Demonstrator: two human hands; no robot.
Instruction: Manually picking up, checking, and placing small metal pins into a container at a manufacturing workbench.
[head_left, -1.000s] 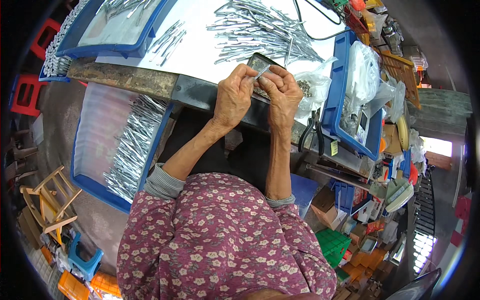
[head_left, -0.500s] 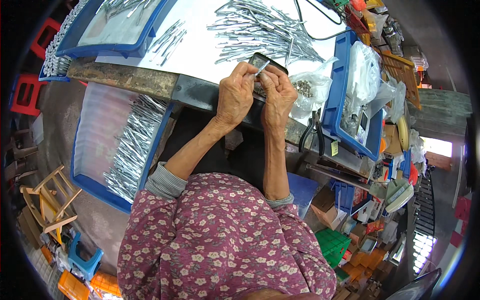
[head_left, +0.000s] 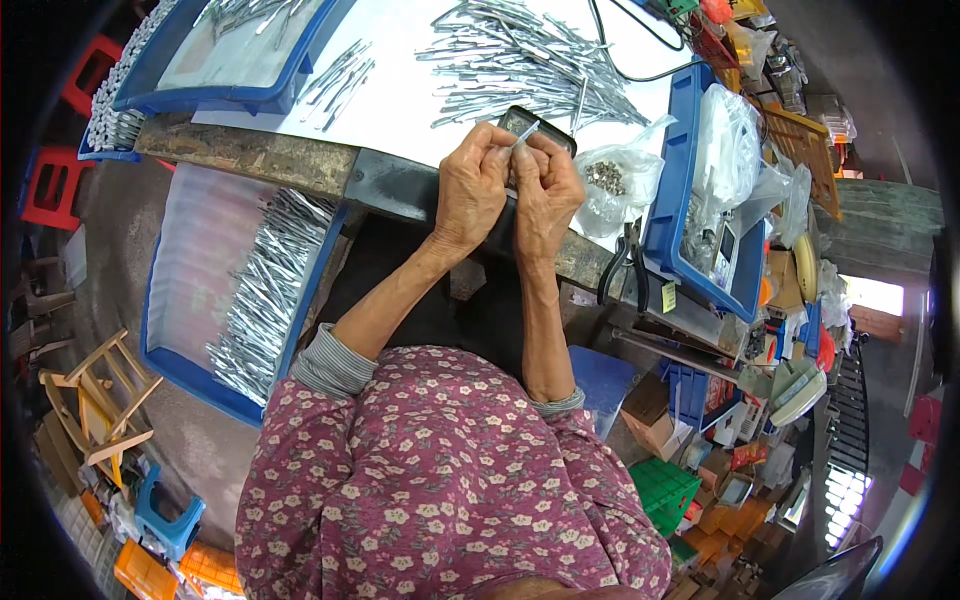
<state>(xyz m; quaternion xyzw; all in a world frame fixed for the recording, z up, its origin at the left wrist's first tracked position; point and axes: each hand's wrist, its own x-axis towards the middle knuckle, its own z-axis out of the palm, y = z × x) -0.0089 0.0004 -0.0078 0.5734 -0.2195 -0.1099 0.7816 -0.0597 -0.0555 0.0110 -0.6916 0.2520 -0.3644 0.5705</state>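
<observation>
Over the front edge of the table my left hand (head_left: 472,185) pinches a thin silvery metal rod (head_left: 527,131) that points up and to the right. My right hand (head_left: 546,200) is closed at the same rod, thumb and fingertips against it; what else it may hold is hidden. Just behind the fingers sits a small dark tray (head_left: 553,131), partly covered by my hands. A clear plastic bag (head_left: 640,172) with small metal parts (head_left: 604,177) lies right of my right hand. Farther back a large heap of similar rods (head_left: 530,60) is spread on the white tabletop.
Black-handled pliers (head_left: 626,265) hang over the table's front edge. A blue bin (head_left: 668,225) with plastic bags stands at the right, another blue tray (head_left: 205,103) at the back left. Below left, a blue-rimmed tray (head_left: 212,388) holds many rods. A smaller rod group (head_left: 340,85) lies on the table.
My right hand has shifted slightly left, closer to my left hand, and its fingers have moved along the rod. The left hand has hardly moved.
</observation>
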